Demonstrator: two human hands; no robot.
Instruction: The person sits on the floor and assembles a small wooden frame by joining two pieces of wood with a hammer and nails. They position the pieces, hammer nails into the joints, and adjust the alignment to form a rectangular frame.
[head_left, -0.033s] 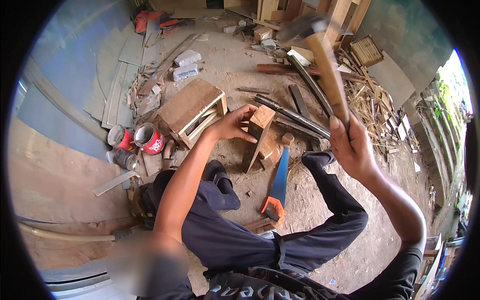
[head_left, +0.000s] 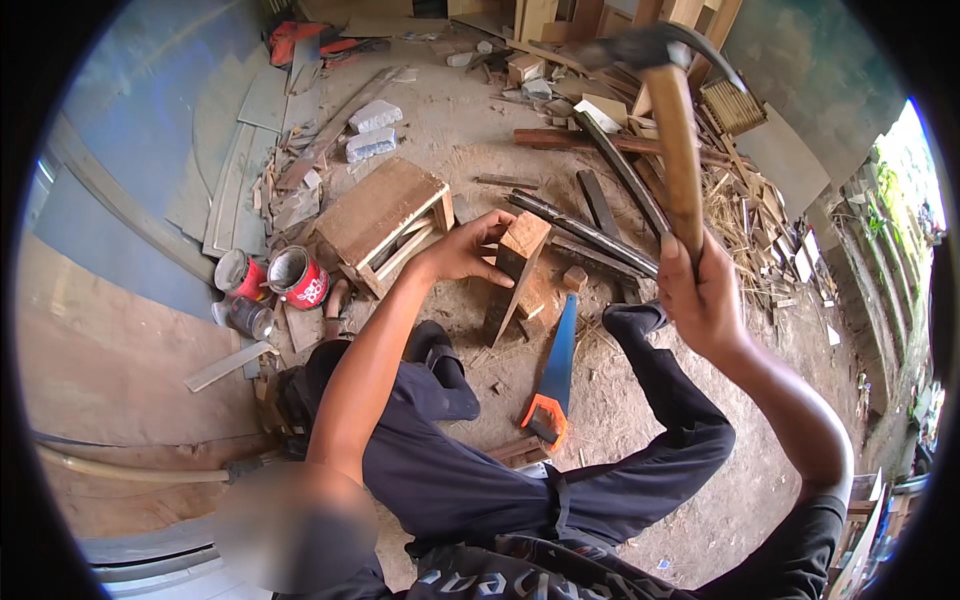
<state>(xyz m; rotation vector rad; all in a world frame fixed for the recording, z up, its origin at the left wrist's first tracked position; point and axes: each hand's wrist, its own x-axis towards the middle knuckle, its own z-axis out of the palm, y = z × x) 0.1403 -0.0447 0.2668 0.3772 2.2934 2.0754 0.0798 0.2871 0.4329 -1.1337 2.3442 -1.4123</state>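
My left hand (head_left: 468,252) is wrapped around the upper part of an upright wooden block (head_left: 517,262), thumb toward me and fingers on the far side. In my right hand (head_left: 705,300) is a claw hammer (head_left: 681,150), gripped low on its wooden handle. Its dark metal head is up at the top right, well away from the block and slightly blurred. Behind the block's right side lies another piece of wood (head_left: 535,298), partly hidden. A handsaw (head_left: 560,360) with a blue blade and orange handle rests on the ground between my feet.
A small wooden box-like stool (head_left: 385,212) stands left of the block, with red paint cans (head_left: 300,278) nearer the wall. Dark wooden bars (head_left: 585,235) and a small wood cube (head_left: 576,277) lie to the right. Scrap wood (head_left: 760,220) is heaped at the far right; grey bricks (head_left: 372,145) lie farther back.
The hammer has swung a little to the right and its handle stands more upright, with the head fuller in view. My left hand and the block have stayed put.
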